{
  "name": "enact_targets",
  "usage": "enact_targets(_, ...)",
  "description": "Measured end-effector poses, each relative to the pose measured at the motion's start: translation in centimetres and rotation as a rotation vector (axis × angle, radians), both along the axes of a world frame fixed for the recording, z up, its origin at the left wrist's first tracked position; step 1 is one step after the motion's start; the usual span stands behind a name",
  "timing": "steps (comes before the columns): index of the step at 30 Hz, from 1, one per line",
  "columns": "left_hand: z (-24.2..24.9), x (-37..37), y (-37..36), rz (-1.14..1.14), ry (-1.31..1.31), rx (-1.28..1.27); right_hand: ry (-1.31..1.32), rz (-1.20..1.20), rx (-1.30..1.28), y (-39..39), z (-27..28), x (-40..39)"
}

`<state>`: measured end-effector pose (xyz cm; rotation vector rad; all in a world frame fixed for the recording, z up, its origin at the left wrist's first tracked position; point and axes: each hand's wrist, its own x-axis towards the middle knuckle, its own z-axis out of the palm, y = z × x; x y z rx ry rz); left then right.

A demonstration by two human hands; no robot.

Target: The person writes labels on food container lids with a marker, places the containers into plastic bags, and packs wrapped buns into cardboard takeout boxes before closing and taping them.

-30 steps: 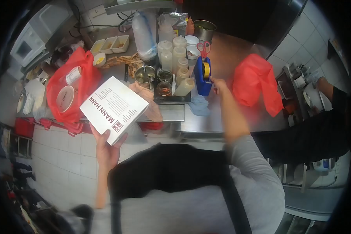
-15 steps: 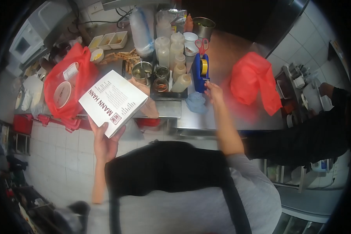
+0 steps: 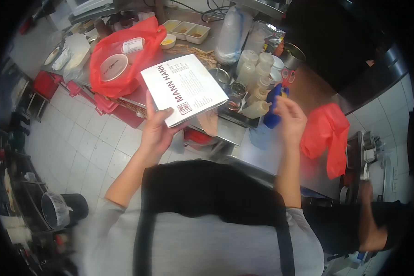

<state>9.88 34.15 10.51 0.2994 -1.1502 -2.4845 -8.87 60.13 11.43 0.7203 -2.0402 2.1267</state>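
Note:
My left hand grips the lower corner of a white takeaway box printed "MANN HANN", thumb on top and fingers underneath. The box is held tilted in the air, beside a red plastic bag with a round lidded tub in it. My right hand is raised just in front of a blue tape dispenser, partly covering it. Its fingers are curled and pinched together, slightly blurred; whatever is between them is too small to make out.
Squeeze bottles stand in a tray behind the box. Red-handled scissors are behind the dispenser. A second red bag stands on the steel counter at right. Another person's arm is at far right.
My view has turned, so the counter items sit further right. My right hand has come away from the dispenser's front end and up toward me. The box stays in my left hand.

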Motion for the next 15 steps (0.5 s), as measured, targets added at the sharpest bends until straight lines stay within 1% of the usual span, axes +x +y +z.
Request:
enact_targets(1,0.0,-0.1,-0.1,-0.010,0.014,0.001,0.022,0.146,0.020,-1.5,1.7,2.1)
enact_targets(3,0.2,-0.3,-0.1,-0.030,0.046,0.007,-0.140,0.500,-0.112,-4.9,3.9,5.7)
enact_targets(5,0.3,-0.3,-0.1,-0.020,0.037,0.048,-0.208,0.588,-0.194,-7.7,2.9,6.6)
enact_targets(6,0.4,-0.4,-0.1,-0.017,0.040,0.061,-0.197,0.637,-0.242,-8.6,2.1,6.7)
enact_targets(8,0.5,-0.4,-0.2,-0.014,0.046,0.079,-0.230,0.681,-0.251,-9.7,0.5,6.6)
enact_targets(10,0.6,-0.3,-0.2,-0.014,0.045,0.091,-0.272,0.708,-0.248,-10.3,0.2,7.1)
enact_targets(13,0.7,-0.2,-0.6,-0.024,0.038,0.121,-0.347,0.664,-0.188,-11.1,-0.3,7.3)
enact_targets(15,0.4,-0.2,-0.8,-0.023,0.024,0.151,-0.187,0.554,-0.013,-11.9,-1.4,7.4)
